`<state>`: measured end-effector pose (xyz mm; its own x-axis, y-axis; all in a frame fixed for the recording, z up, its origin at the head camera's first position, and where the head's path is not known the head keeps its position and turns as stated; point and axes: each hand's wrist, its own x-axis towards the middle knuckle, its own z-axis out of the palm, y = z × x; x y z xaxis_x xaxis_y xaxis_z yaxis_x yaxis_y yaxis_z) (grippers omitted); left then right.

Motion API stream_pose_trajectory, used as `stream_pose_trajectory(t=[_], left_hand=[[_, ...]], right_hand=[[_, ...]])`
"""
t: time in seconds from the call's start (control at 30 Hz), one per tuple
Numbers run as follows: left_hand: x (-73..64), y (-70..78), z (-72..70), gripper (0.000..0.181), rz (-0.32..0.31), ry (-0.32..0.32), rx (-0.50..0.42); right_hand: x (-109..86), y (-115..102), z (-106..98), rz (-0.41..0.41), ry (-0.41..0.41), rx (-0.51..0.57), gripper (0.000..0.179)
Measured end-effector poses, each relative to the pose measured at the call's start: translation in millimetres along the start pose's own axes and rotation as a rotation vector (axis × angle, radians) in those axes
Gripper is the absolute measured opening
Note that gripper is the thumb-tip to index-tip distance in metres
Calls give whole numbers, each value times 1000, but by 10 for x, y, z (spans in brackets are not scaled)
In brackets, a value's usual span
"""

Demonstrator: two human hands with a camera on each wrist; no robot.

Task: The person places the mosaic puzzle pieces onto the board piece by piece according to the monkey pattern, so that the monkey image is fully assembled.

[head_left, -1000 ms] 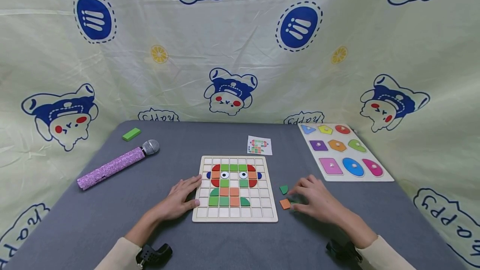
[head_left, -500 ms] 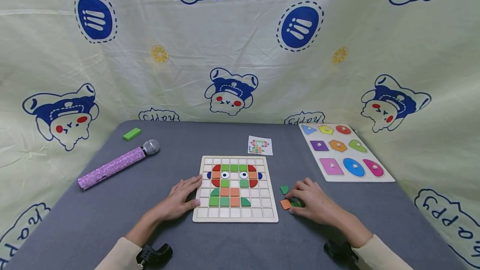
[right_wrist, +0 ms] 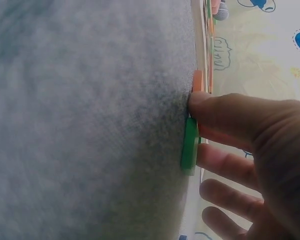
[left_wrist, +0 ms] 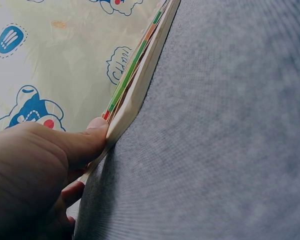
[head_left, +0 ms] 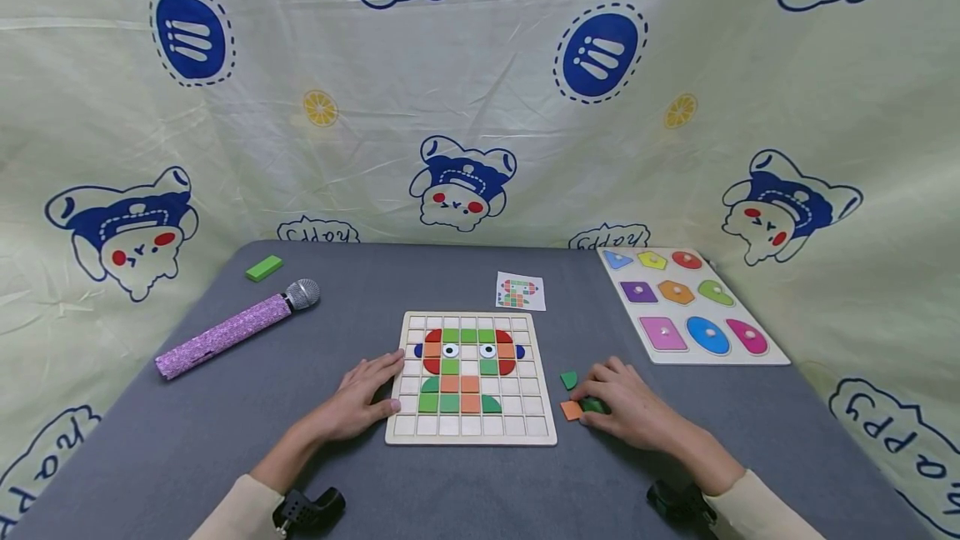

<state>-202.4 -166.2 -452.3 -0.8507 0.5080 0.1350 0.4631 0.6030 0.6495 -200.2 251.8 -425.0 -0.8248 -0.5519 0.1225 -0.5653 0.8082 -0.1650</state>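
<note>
My left hand point(head_left: 357, 397) rests at the left edge of the white gridded mosaic board point(head_left: 480, 433), its thumb touching the rim in the left wrist view. Red, green, orange and blue tiles and two eye tiles form a figure on the board. To the right of the board, my right hand point(head_left: 633, 407) curls thumb and forefinger round a dark green tile point(head_left: 595, 405), low on the cloth. An orange square tile point(head_left: 571, 411) lies against those fingertips. A smaller green tile point(head_left: 568, 380) sits just beyond. Its other fingers point(right_wrist: 230, 200) are spread and apart from the tiles.
A pattern card point(head_left: 520, 291) lies behind the board. At the back right is a knobbed shape puzzle point(head_left: 750, 352). A purple glitter microphone point(head_left: 225, 338) and a green block point(head_left: 263, 267) lie at the left. A printed curtain point(head_left: 480, 90) hangs behind the table.
My right hand's thumb and forefinger have drawn in round the dark green tile, which is more exposed and slightly shifted. The left hand and board have stayed put.
</note>
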Motion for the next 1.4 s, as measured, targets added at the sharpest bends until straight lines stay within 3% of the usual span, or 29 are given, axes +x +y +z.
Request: stream_pose_trajectory(t=[0.4,0.6,0.9,1.1,1.4], left_hand=[[11,-5,1,61,-16,-17,-14],[2,2,-1,61,-15,-17,-5],[2,7,0,61,-10,-13,-8],[4,5,5,60,-9,-7,-11],[6,3,1,60,-1,-6,-11]], right_hand=[[58,-169,-3,-25,28,2,20],[183,-377,43,-61,37,13,20],[403,-730,131,-161,112,30,19],[540,-943,191,-191,106,41,19],[733,-1222,261,-271,149,-12,19]])
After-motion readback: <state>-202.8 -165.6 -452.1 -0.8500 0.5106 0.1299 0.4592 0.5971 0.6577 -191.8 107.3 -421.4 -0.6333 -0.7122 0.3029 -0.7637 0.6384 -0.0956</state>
